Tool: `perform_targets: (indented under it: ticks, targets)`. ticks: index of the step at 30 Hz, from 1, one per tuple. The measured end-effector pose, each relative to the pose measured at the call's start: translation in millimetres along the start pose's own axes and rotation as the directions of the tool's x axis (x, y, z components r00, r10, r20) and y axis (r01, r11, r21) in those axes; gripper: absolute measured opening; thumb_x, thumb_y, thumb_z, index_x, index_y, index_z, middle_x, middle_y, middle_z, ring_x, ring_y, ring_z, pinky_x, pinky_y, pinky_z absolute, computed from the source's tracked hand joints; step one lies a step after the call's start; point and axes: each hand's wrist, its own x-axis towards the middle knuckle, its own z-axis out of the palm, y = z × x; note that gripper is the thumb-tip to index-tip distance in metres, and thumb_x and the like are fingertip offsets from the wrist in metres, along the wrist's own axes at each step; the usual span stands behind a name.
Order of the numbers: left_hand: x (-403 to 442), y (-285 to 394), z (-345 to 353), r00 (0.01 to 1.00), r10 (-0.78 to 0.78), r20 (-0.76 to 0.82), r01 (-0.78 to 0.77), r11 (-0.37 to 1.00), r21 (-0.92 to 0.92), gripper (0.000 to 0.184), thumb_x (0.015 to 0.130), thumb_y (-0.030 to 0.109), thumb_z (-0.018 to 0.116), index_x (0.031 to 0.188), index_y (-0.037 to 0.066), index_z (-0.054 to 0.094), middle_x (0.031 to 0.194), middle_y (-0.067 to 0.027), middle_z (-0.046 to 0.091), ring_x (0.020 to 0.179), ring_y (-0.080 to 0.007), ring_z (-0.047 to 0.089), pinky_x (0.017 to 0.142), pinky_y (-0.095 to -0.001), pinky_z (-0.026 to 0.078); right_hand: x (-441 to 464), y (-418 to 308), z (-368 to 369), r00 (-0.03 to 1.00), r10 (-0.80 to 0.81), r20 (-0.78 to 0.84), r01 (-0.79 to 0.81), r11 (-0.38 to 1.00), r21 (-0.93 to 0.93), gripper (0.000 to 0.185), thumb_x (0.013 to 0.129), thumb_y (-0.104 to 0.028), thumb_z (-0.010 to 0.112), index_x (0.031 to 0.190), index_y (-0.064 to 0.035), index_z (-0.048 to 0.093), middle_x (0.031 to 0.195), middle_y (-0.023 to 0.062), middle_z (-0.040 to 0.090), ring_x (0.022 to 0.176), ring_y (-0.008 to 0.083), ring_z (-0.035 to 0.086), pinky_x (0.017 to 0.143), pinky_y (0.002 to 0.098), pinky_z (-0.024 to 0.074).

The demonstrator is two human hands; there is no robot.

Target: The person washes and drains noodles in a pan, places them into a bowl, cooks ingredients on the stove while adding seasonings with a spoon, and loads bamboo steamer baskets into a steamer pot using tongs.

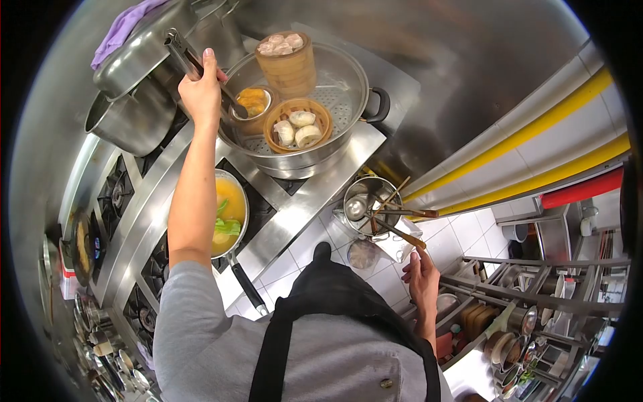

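Note:
My left hand (202,95) is closed around metal tongs (182,55). The tongs' lower end touches or hovers at the edge of a small steamer basket holding a bowl of yellow-orange food (252,102); I cannot tell which. That basket sits in a wide metal steamer pot (358,84), beside a bamboo steamer (271,139) of pale dumplings and a taller bamboo stack (289,70) topped with pinkish dumplings. My right hand (423,280) hangs low with fingers loosely apart, holding nothing visible. Its fingertips are close to the wooden handle (410,237) of a utensil.
A pan of yellow liquid and green leaves (230,211) is on the stove, its black handle (248,288) jutting toward me. A metal pot of ladles (355,206) stands at right. Large pots (130,120) crowd the left; shelves of kitchenware (529,295) stand at lower right.

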Motion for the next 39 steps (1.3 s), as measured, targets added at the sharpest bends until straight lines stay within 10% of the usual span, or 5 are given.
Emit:
perform_targets:
  ticks: [20,39]
  targets:
    - [26,-53,20,0.979,-0.016,-0.206,0.032,0.997,0.073,0.052,0.092,0.038,0.066,0.060,-0.002,0.058,0.052,-0.0005,0.052,0.050,-0.0106,0.046,0.052,-0.0338,0.040,0,9,5,1.000,-0.009,0.008,0.009,0.999,0.044,0.054,0.101,-0.034,0.053,0.135,0.0071,0.050,0.070,0.0084,0.063,0.057,0.0117,0.060,0.055,0.0274,0.0486]
    - [34,-1,-6,0.991,-0.077,0.109,0.108,0.943,-0.315,0.036,0.093,0.024,0.068,0.068,0.004,0.051,0.063,-0.0064,0.051,0.057,-0.0185,0.052,0.058,-0.0341,0.049,15,20,0,0.999,0.022,0.040,-0.021,0.999,-0.026,0.055,0.100,-0.036,0.054,0.134,0.0068,0.052,0.069,0.0104,0.066,0.059,0.0131,0.064,0.058,0.0292,0.0508]
